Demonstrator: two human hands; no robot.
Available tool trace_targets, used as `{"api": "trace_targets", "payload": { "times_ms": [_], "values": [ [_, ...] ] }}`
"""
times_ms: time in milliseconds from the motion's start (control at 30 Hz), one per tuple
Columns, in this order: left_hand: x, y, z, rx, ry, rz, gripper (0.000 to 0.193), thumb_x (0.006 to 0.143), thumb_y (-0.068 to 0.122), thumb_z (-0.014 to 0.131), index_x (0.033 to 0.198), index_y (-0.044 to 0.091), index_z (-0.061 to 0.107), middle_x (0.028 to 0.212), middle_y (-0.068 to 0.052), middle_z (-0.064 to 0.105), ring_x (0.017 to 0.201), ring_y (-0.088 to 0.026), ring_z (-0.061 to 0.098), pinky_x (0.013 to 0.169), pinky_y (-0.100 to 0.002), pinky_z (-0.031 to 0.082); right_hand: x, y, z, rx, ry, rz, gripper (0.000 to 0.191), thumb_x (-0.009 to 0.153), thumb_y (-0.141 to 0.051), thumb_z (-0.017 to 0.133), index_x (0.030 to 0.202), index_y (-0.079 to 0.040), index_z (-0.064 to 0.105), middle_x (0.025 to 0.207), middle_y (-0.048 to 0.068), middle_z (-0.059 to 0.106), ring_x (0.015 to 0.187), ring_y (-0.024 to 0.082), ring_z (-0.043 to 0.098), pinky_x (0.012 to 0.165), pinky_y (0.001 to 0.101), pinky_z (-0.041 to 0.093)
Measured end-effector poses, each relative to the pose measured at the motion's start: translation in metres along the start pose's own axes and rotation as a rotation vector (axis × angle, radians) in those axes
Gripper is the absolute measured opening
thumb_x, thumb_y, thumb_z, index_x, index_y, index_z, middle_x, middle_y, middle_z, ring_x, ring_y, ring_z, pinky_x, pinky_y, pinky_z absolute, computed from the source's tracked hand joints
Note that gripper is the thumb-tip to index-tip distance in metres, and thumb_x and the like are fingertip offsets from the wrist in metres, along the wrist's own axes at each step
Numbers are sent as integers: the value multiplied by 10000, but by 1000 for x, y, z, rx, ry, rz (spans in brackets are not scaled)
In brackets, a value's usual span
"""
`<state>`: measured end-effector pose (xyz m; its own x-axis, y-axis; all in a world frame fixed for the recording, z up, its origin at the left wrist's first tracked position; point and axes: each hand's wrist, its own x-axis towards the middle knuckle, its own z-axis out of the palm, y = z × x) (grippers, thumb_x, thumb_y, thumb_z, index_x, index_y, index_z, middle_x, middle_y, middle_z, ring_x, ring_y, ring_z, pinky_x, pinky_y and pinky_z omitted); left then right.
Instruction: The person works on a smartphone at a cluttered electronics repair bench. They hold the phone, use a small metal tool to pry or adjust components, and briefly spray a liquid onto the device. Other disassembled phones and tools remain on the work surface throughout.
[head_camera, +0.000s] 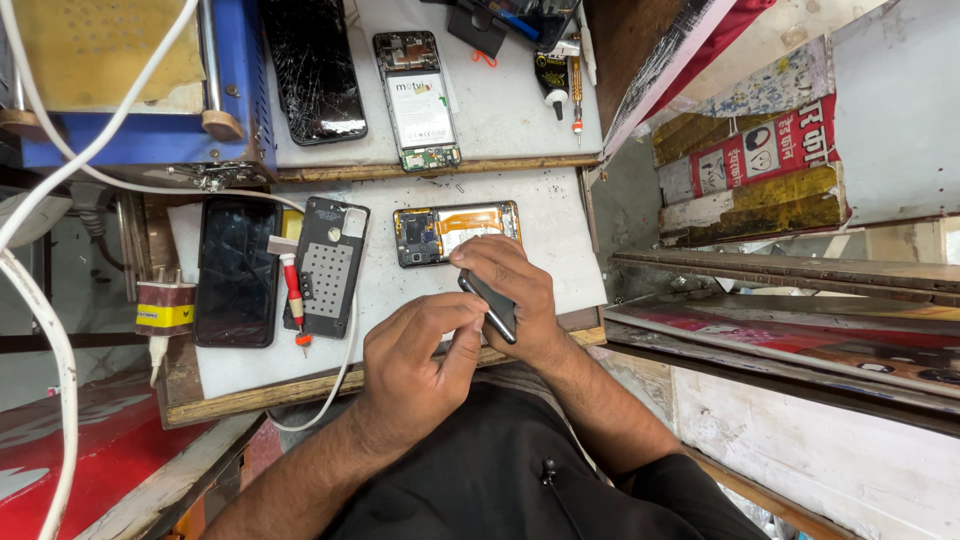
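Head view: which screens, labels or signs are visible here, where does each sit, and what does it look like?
Cracked phone screen: upper shelf, left; black rectangle, shattered glass.
Dark phone screen: lower board, left; black glossy rectangle.
Battery label: on the opened phone on the upper shelf; white rectangle with green mark.
Charger label: on the plug at the far left; yellow band.
Printed sign: right wall; red and white panel, torn.
Dark phone: held in both hands.

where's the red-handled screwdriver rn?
Head view, left of centre: the red-handled screwdriver lies on the white mat, between the black phone and the perforated back cover.
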<state>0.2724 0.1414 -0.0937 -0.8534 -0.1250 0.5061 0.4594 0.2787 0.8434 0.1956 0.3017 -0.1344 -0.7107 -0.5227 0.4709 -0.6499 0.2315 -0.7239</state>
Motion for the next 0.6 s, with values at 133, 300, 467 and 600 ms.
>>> {"api": "trace_targets", "payload": {
  "times_ms": [133,300,467,600],
  "values": [
    [-1,1,-1,-18,1,3,194,945,-43,708,1076,30,586,1060,-121,741,970,-245,773,824,-328,647,2,0,0,2,18,-10,440,869,20,710,1300,-45,645,1207,138,715,1184,291,697,1100,440,524],
    [4,5,-3,20,-11,44,214,906,-59,724,1055,22,594,1053,-124,734,971,-261,766,825,-348,646,0,2,1,3,21,-12,417,898,16,701,1306,-51,645,1211,131,718,1185,279,703,1105,437,521],
    [8,9,-7,200,-66,229,241,787,-56,752,995,-11,641,983,-146,709,909,-305,739,763,-389,622,0,1,0,-46,22,-21,413,909,-85,759,1303,-52,642,1213,128,711,1184,280,694,1124,442,498],
    [5,7,-4,46,-78,49,170,850,-62,734,963,9,630,995,-122,733,926,-263,757,790,-360,634,0,1,-1,-69,38,-18,426,895,-133,779,1290,-52,644,1208,131,709,1180,290,687,1120,453,494]
  ]
}}
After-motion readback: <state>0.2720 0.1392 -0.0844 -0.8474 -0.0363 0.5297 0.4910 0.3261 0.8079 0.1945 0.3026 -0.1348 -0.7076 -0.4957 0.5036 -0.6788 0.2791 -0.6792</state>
